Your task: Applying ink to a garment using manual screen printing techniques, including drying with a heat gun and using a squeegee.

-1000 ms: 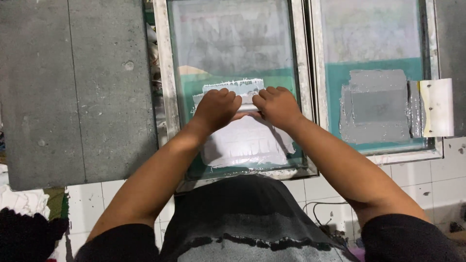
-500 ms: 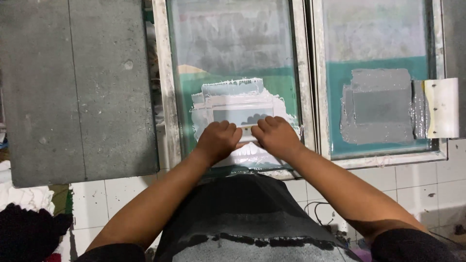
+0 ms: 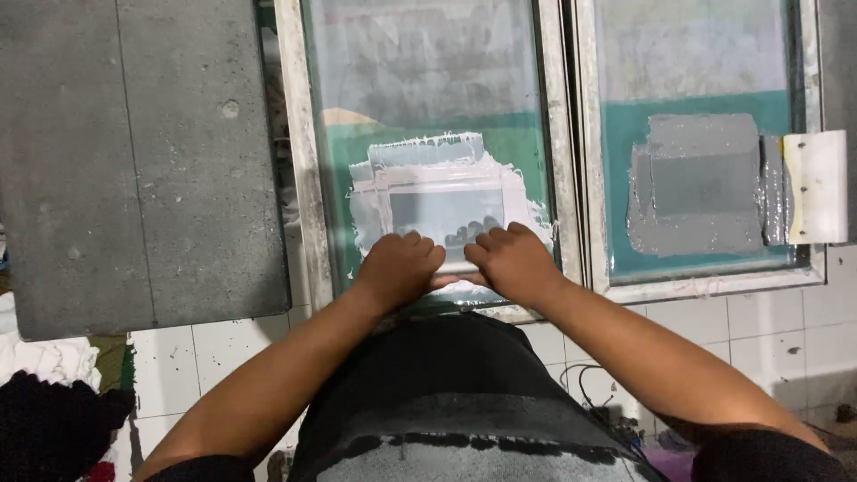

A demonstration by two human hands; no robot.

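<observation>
A metal-framed printing screen [image 3: 308,161] with green mesh lies in front of me, smeared with white ink [image 3: 437,174] around a grey rectangular stencil opening. My left hand [image 3: 399,268] and my right hand [image 3: 511,261] grip a squeegee [image 3: 457,270] side by side at the near end of the screen. The squeegee is mostly hidden under my fingers. Below the hands lies black cloth [image 3: 446,393].
A second framed screen [image 3: 705,277] to the right carries grey ink and a white squeegee [image 3: 814,187] resting at its right edge. A grey flat board [image 3: 134,161] lies to the left. White floor tiles [image 3: 768,330] and crumpled cloth [image 3: 45,393] are below.
Both hands pulled the squeegee from the far part of the white ink patch toward me, uncovering the grey stencil rectangle and leaving a spread ink film.
</observation>
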